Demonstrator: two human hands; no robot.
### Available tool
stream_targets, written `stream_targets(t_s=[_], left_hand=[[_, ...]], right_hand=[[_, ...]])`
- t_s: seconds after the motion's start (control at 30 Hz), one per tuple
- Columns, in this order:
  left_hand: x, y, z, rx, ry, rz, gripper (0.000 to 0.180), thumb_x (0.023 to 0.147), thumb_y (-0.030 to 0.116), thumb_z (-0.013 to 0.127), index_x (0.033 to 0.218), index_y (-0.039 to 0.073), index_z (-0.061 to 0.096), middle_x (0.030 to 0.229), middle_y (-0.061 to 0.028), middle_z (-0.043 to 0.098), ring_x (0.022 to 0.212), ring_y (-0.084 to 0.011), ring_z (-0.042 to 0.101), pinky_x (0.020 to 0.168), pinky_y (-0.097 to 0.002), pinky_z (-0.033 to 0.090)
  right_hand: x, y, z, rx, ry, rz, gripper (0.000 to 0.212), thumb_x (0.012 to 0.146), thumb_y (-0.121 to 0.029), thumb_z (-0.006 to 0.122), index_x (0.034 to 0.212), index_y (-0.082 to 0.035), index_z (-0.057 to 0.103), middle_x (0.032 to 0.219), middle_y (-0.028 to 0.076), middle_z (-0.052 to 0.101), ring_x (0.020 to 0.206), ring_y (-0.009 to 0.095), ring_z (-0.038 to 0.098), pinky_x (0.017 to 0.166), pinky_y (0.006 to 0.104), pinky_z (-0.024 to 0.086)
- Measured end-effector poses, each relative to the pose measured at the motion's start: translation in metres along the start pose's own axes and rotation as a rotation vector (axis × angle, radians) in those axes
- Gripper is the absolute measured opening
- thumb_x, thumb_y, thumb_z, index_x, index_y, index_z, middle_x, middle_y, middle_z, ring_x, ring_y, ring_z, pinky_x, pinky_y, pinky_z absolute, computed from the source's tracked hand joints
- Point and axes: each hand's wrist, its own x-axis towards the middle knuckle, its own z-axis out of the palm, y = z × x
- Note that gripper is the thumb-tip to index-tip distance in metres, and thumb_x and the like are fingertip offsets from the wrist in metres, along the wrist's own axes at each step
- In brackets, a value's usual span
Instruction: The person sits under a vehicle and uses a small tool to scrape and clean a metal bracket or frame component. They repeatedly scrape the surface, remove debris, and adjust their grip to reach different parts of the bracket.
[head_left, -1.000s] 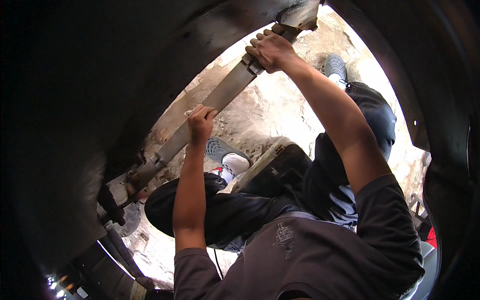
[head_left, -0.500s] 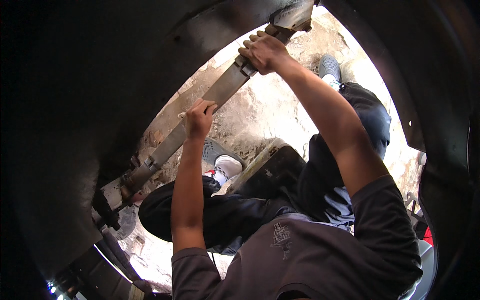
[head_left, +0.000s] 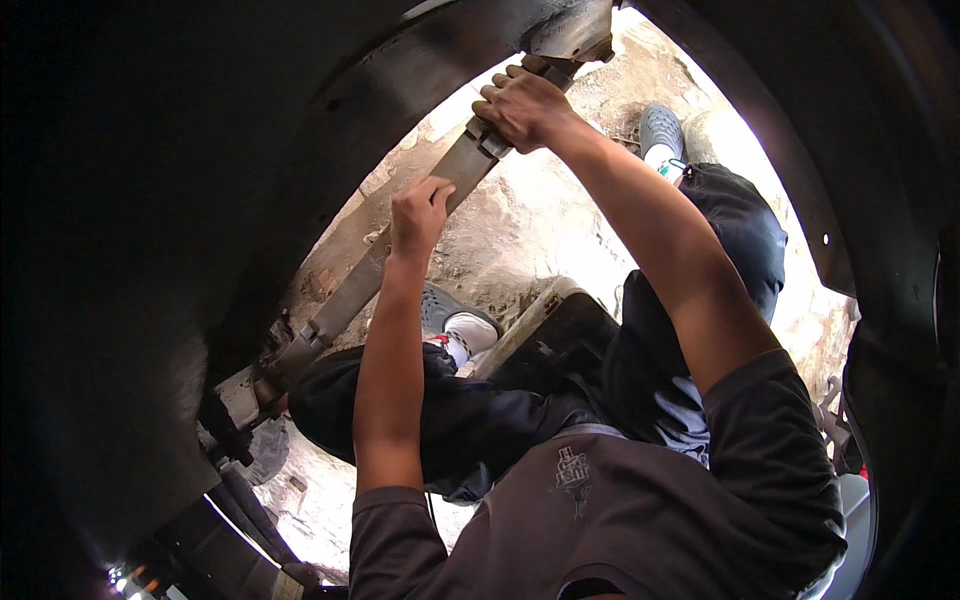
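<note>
A long grey metal bar with clips around it, resembling a vehicle's leaf spring (head_left: 352,292), runs slantwise from the lower left to the upper right. Near its upper end, my right hand (head_left: 522,108) has its fingers curled over the bar, just beyond a metal clip (head_left: 494,146). My left hand (head_left: 420,212) is a closed fist against the bar, below that clip. Whatever this fist may hold is hidden by the fingers. At the top, the bar meets a metal bracket (head_left: 572,36); another clip (head_left: 312,333) sits lower down.
Dark curved panels (head_left: 130,250) surround the opening on both sides and above. I sit low with knees apart, a dark block-like object (head_left: 560,335) between my legs. Rough, brightly lit ground (head_left: 530,220) lies below. Dark rods (head_left: 250,510) are at the lower left.
My left fist has moved up and to the right along the bar, closer to the right hand. The right hand keeps its place on the bar. The view has shifted slightly.
</note>
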Motion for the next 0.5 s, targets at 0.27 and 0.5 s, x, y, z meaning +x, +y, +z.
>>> stream_targets(t_s=[0.27, 0.5], left_hand=[[0.008, -0.001, 0.005, -0.020, 0.014, 0.042, 0.006, 0.086, 0.004, 0.078, 0.090, 0.001, 0.075, 0.089, -0.0159, 0.071, 0.081, -0.0366, 0.070, 0.072, -0.0416, 0.056], [-0.035, -0.028, -0.015, 0.036, -0.008, -0.043, 0.006, 0.086, 0.005, 0.079, 0.091, 0.002, 0.076, 0.088, -0.0141, 0.072, 0.081, -0.0345, 0.071, 0.073, -0.0415, 0.056]], right_hand=[[-0.001, 0.006, 0.012, 0.001, 0.058, -0.007, 0.027, 0.087, -0.020, 0.064, 0.113, -0.016, 0.067, 0.108, 0.005, 0.068, 0.108, 0.022, 0.067, 0.098, 0.0361, 0.048], [-0.002, 0.003, 0.007, -0.046, 0.012, 0.010, 0.029, 0.086, -0.023, 0.069, 0.114, -0.017, 0.066, 0.110, 0.004, 0.068, 0.108, 0.021, 0.067, 0.098, 0.0352, 0.047]])
